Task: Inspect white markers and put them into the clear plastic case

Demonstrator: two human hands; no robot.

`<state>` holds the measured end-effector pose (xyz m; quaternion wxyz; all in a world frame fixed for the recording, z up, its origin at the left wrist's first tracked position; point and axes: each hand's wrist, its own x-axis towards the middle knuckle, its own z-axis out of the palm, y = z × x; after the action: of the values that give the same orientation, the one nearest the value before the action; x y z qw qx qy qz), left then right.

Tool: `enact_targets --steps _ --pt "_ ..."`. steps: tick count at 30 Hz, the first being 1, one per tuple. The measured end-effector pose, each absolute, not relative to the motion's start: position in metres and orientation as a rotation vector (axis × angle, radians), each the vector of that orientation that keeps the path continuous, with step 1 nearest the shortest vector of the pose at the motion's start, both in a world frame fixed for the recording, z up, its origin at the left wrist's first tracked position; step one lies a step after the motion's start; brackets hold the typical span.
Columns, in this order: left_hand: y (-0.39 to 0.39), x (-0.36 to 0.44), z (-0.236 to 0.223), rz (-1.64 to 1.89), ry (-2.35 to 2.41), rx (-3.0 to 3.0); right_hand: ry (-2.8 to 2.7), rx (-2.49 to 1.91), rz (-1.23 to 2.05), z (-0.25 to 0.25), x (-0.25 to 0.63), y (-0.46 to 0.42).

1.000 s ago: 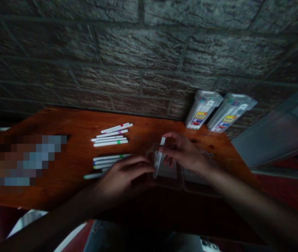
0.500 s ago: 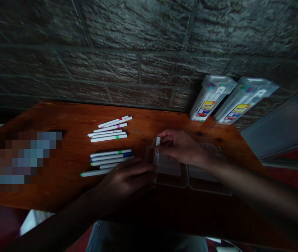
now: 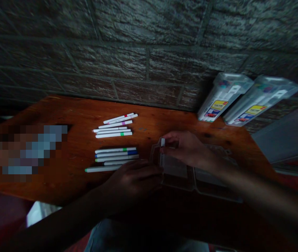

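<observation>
My left hand (image 3: 138, 178) is hovering at the open clear case's (image 3: 194, 184) left edge; I cannot tell whether it is gripping anything. My right hand (image 3: 181, 148) is nearer the white pen (image 3: 163, 142), pinching its far end; its long axis is pointing away from me along the case's left side. Loose pens (image 3: 116, 153) are lying left of the case; beyond it, two containers (image 3: 218, 99) are holding pens.
</observation>
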<state>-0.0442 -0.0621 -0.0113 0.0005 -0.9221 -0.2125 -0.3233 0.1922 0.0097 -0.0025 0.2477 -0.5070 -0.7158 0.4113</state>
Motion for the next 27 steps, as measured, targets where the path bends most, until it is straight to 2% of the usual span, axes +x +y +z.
enact_targets --steps 11,27 --pt "-0.061 -0.045 -0.019 -0.998 -0.640 -2.895 -1.876 -1.509 1.293 0.003 0.195 0.012" --pt "-0.060 -0.049 -0.022 -0.945 -0.606 -2.930 -1.847 -1.510 1.336 0.007 0.194 0.015"
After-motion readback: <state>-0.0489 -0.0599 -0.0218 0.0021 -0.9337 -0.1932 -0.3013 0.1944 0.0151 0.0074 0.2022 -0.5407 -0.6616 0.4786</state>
